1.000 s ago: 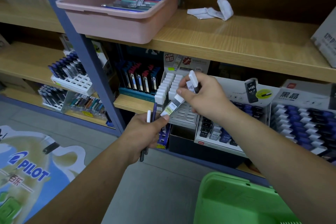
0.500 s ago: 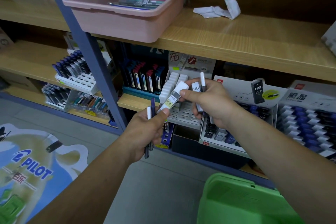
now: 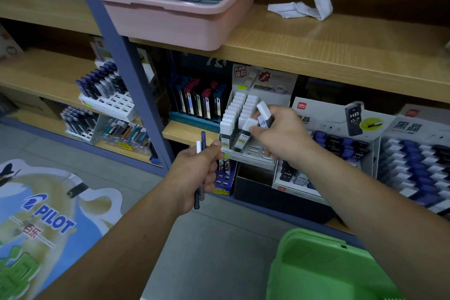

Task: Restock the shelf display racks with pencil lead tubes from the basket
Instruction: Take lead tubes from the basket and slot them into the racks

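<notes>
My right grip [image 3: 282, 136] pinches a white-capped lead tube [image 3: 244, 135] marked "100", its foot in the white rack [image 3: 253, 153].
Same grip also holds a second tube [image 3: 263, 114] reading "HB"; my left grip [image 3: 192, 173] is closed round slim sticks [image 3: 200, 151]. Deli "HB 0.7" display [image 3: 341, 117] beside; green basket [image 3: 316, 265] below.

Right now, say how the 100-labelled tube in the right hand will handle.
Probably stiff and light: the 100-labelled tube is slim plastic, pinched by the right hand at its cap. Tall, narrow: likely tips unless slotted.
</notes>
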### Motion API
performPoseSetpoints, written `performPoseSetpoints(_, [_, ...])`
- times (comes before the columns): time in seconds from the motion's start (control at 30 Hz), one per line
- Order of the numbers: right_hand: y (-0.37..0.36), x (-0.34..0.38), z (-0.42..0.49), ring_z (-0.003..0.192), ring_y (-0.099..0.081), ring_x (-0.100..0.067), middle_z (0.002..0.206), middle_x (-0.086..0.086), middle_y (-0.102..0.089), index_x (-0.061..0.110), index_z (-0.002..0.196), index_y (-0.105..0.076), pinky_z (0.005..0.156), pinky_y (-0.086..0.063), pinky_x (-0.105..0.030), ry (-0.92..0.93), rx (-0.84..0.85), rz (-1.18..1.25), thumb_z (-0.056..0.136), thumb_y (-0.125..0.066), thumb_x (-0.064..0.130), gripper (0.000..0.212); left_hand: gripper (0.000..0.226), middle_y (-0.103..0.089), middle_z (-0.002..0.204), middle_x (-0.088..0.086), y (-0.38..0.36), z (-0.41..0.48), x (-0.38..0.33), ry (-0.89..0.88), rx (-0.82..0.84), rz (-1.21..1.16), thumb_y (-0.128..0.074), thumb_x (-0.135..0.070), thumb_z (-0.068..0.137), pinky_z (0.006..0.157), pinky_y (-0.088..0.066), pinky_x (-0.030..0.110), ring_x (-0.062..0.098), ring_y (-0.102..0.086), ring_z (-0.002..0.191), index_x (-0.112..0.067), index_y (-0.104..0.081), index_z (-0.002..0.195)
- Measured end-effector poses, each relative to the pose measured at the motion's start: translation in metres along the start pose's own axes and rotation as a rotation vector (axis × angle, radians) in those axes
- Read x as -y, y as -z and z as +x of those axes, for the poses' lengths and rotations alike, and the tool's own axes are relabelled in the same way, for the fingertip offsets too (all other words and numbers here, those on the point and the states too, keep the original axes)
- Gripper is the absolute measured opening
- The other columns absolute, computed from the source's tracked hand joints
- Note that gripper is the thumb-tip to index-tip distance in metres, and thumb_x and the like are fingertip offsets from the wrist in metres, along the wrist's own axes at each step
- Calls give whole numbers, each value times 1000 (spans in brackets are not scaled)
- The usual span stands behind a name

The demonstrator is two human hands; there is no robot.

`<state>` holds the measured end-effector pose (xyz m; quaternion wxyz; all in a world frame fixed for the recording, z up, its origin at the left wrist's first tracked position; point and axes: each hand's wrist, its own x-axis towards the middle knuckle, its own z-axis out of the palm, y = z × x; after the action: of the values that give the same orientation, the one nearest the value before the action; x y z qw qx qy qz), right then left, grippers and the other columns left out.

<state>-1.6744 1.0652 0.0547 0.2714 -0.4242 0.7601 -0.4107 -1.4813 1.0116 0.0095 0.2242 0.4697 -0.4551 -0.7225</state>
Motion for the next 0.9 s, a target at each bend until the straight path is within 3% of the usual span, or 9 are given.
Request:
performPoseSetpoints(0.17, [1, 0, 3, 43, -60, -15, 81, -3, -61, 23, 105, -63, 37, -43, -21, 51, -26, -48, 97, -67, 14, 13, 33, -39, 60, -2, 1, -1, 0, 8, -5, -13, -65, -41, 101, 46, -24, 27, 13, -30, 50, -7, -66, 101])
performPoseSetpoints(0.3, [-4, -5, 6, 57, -67, -26, 77, -4, -65, 28, 98, -63, 56, -61, -43, 126, -45, -142, 94, -70, 18, 13, 31, -40, 61, -2, 0, -5, -4, 45, 14, -92, -66, -41, 100, 44, -25, 25, 12, -29, 50, -11, -61, 94])
performPoseSetpoints(0.4, [-8, -9, 10, 66, -68, -31, 80, -10, -68, 24, 98, -65, 66, -61, -51, 168, -30, -216, 90, -71, 20, 11, 30, -40, 62, -1, 0, -6, -6, 62, 14, -145, -66, -41, 100, 43, -26, 24, 12, -29, 50, -13, -59, 90])
performPoseSetpoints(0.7, [-18, -20, 8, 70, -63, -22, 76, 5, -65, 27, 108, -62, 66, -59, -45, 272, -143, -253, 89, -71, 21, 22, 36, -41, 62, -3, -6, -9, -12, 106, 48, -338, -64, -46, 99, 43, -31, 25, 12, -32, 49, -18, -53, 79])
performPoseSetpoints(0.9, [-21, -12, 1, 80, -60, -26, 69, 11, -52, 36, 89, -46, 65, -51, -36, 310, -108, -518, 94, -67, 30, 22, 37, -40, 63, -4, -14, -11, -18, 72, 5, -418, -62, -50, 100, 45, -35, 26, 13, -33, 51, -20, -53, 80])
